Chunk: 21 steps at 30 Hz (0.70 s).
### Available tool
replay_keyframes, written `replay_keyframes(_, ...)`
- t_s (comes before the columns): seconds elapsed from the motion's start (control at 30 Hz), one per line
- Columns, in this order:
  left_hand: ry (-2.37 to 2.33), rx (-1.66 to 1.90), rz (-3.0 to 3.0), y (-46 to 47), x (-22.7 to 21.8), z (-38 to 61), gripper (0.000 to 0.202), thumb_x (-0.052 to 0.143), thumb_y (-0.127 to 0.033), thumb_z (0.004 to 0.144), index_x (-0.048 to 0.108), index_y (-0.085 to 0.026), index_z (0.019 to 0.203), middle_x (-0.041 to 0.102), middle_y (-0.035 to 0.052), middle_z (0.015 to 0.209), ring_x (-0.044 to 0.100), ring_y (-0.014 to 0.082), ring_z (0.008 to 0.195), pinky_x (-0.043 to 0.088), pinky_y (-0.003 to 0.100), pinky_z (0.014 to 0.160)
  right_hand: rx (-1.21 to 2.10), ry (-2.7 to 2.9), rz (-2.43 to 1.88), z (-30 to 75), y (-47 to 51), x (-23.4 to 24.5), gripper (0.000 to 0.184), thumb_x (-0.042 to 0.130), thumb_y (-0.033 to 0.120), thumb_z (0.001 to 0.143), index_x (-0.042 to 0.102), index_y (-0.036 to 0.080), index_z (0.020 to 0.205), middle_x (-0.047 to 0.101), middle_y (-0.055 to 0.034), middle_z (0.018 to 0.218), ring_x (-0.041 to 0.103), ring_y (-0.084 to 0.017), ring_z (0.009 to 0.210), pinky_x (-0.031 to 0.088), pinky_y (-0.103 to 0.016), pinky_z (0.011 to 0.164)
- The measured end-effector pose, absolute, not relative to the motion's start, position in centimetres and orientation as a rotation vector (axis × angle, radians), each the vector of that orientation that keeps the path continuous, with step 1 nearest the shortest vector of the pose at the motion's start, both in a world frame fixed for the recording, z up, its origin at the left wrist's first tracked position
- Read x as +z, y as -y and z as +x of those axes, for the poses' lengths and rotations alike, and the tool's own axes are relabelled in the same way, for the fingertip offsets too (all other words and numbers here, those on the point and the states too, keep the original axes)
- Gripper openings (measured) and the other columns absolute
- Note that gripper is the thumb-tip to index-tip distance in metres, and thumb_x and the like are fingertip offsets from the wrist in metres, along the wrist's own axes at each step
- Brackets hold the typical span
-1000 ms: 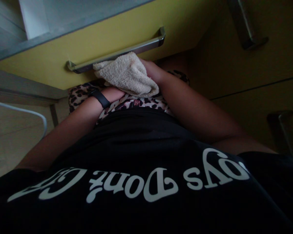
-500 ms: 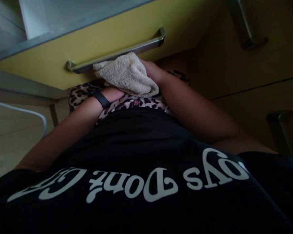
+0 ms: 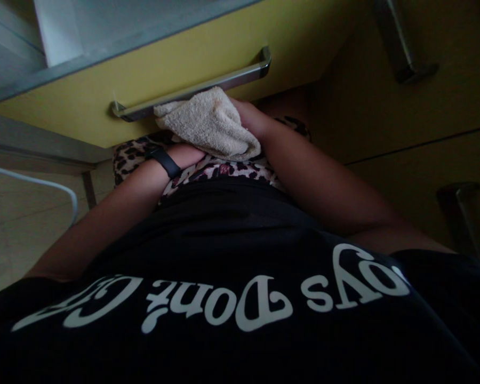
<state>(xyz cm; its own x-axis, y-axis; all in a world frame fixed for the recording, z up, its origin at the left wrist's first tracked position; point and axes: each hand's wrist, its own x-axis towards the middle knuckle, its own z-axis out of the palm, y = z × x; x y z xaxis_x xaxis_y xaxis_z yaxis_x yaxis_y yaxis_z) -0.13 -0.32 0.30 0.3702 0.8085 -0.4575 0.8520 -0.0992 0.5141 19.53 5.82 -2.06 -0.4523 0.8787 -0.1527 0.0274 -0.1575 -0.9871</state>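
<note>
Nearest, at six o'clock from the beige terry towel (image 3: 210,125), a black T-shirt (image 3: 224,354) with white lettering fills the view. Past its hem, leopard-print fabric (image 3: 228,172) covers the lap, and the bunched towel shows over it. The left hand (image 3: 192,153), beyond a black wristband (image 3: 168,163), goes under the towel at seven o'clock; the right hand (image 3: 245,113) goes behind it at three. The towel hides the fingers, so I cannot tell how far either grip is closed or what it holds. At twelve, a metal bar handle (image 3: 228,80), partly masked by the towel, crosses a yellow drawer front (image 3: 160,72). A second handle (image 3: 402,45) stands at two, a white cable (image 3: 52,184) toward nine, and the drawer's pale interior (image 3: 144,21) at eleven.
</note>
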Motion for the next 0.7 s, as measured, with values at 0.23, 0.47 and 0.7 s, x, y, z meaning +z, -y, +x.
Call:
replay_keyframes(0.23,-1.424,-0.095,1.918,0.4,0.9,0.1,0.062,0.031,-0.052,0.103,0.065,-0.014,0.138,0.069,0.0066,0.139,0.039,0.0163,0.156,0.012,0.046,0.142,1.771,1.266,-1.091,19.5,-4.8,-0.5,0.039,0.047,0.033,0.103,0.072,0.005,0.115,0.075,0.0038,0.1,0.069,-0.013,0.118,0.037,-0.046,0.129)
replay_keyframes(0.47,-1.37,-0.25,1.927,-0.1,0.9,0.0,0.072,0.023,-0.066,0.098,0.071,-0.026,0.134,0.072,0.0006,0.134,0.024,0.0138,0.165,0.003,0.034,0.142,1.797,1.313,-1.076,19.4,-5.2,-0.8,0.048,0.049,0.041,0.102,0.069,0.002,0.122,0.077,0.0003,0.108,0.068,-0.015,0.123,0.036,-0.046,0.129)
replay_keyframes(0.7,-1.443,-0.159,1.909,-0.4,-0.3,-0.5,0.062,0.03,-0.058,0.1,0.072,-0.024,0.131,0.073,0.0029,0.131,0.035,0.0136,0.159,0.018,0.039,0.14,1.711,1.336,-1.152,19.5,-4.7,-0.1,0.045,0.051,0.042,0.102,0.071,0.006,0.119,0.078,0.001,0.108,0.069,-0.013,0.117,0.041,-0.041,0.127)
